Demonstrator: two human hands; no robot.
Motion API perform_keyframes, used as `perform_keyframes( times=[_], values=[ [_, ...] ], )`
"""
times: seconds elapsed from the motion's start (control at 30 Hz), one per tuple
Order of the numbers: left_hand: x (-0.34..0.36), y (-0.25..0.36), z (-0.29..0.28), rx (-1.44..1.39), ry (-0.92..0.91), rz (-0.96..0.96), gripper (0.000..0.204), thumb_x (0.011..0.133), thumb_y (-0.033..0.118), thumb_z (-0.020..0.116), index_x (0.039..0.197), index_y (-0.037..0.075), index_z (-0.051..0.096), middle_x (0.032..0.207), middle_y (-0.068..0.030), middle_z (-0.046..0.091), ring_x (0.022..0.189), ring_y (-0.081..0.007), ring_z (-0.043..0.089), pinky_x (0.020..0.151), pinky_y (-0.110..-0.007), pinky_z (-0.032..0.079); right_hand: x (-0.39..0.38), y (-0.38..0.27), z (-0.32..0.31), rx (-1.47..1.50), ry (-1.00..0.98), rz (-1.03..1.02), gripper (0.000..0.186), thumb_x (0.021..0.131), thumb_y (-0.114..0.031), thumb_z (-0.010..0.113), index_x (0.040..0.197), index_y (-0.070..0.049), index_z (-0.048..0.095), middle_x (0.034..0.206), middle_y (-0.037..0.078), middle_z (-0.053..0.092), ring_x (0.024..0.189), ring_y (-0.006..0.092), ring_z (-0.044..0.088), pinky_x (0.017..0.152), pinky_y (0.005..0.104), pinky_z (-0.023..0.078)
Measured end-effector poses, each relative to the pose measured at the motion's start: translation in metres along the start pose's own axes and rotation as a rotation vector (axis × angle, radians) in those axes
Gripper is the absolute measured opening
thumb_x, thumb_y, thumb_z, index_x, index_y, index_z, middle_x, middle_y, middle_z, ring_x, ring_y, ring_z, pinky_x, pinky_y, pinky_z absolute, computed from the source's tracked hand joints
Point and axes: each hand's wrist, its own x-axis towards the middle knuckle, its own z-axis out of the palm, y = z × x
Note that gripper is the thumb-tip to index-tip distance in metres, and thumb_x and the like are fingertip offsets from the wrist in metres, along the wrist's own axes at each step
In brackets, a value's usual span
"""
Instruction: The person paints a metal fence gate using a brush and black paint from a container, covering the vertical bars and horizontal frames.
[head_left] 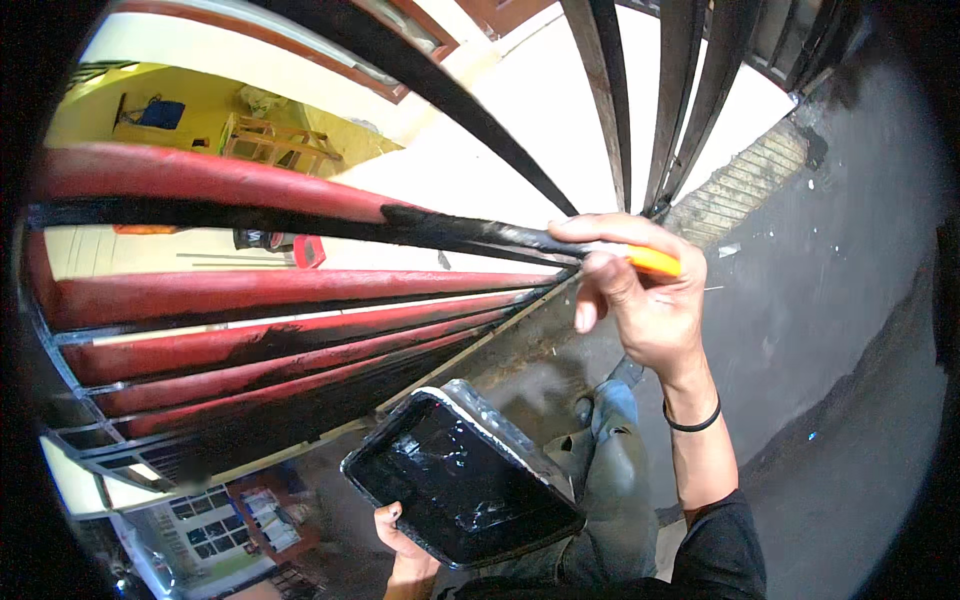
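Observation:
My right hand (660,310) is closed around a paintbrush (652,261) with an orange-yellow handle. The brush's dark end rests along a metal fence bar (220,180), which is red at the left and wet-looking black toward the brush. Low in front of me, my left hand (402,540) grips the near edge of a black paint tray (515,440). Glossy black paint coats the tray's inside, and pale smears mark its outer wall. Only part of the left hand's fingers shows. Below that bar, several red bars (200,290) carry black patches.
Dark upright bars (600,100) fan out above my right hand. Behind the fence are a small black can (258,239), a red container (309,252) and a wooden stool (275,140). My legs (620,470) stand on a dark grey floor (800,330) beside the fence.

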Motion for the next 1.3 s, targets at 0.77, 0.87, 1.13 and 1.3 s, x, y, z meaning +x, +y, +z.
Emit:
perform_keyframes(
  times=[0.77, 0.87, 1.13, 1.3],
  values=[
    [-0.051, 0.016, 0.042, -0.094, 0.034, 0.046, 0.067, 0.084, 0.040, 0.058, 0.141, 0.006, 0.056, 0.130, -0.0150, 0.067, 0.117, -0.0333, 0.065, 0.105, -0.048, 0.051, 0.009, -0.072, -0.050, -0.572, 0.073, 0.168, 0.020, 0.103, -0.012, 0.067, 0.115, 0.000, 0.077, 0.078, 0.002, 0.070, 0.055, 0.0050, 0.056, 0.050, 0.0220, 0.046],
    [-0.045, 0.008, 0.020, -0.144, 0.023, 0.067, 0.064, 0.084, 0.036, 0.060, 0.140, 0.004, 0.056, 0.129, -0.0157, 0.068, 0.117, -0.0350, 0.066, 0.104, -0.048, 0.053, -0.025, -0.093, -0.020, -0.551, 0.243, 0.210, 0.022, 0.107, -0.015, 0.063, 0.115, 0.003, 0.073, 0.075, 0.002, 0.067, 0.054, 0.0062, 0.057, 0.049, 0.0236, 0.046],
    [-0.041, -0.005, 0.004, -0.380, -0.149, -0.277, 0.041, 0.095, 0.029, 0.061, 0.128, 0.006, 0.063, 0.118, -0.0109, 0.071, 0.107, -0.0270, 0.070, 0.098, -0.043, 0.056, -0.113, -0.185, 0.095, -0.834, 0.064, -0.032, 0.029, 0.108, -0.021, 0.061, 0.101, 0.005, 0.070, 0.083, 0.011, 0.070, 0.057, 0.0131, 0.067, 0.050, 0.0254, 0.051],
    [-0.063, -0.012, 0.044, -0.488, -0.250, -0.258, 0.039, 0.097, 0.022, 0.061, 0.130, 0.001, 0.062, 0.117, -0.0104, 0.072, 0.105, -0.0227, 0.071, 0.092, -0.038, 0.059, -0.088, -0.218, 0.124, -1.310, -0.391, -0.142, 0.008, 0.100, -0.008, 0.067, 0.094, -0.002, 0.066, 0.075, 0.012, 0.064, 0.058, 0.0254, 0.068, 0.054, 0.0339, 0.049]
  ],
)
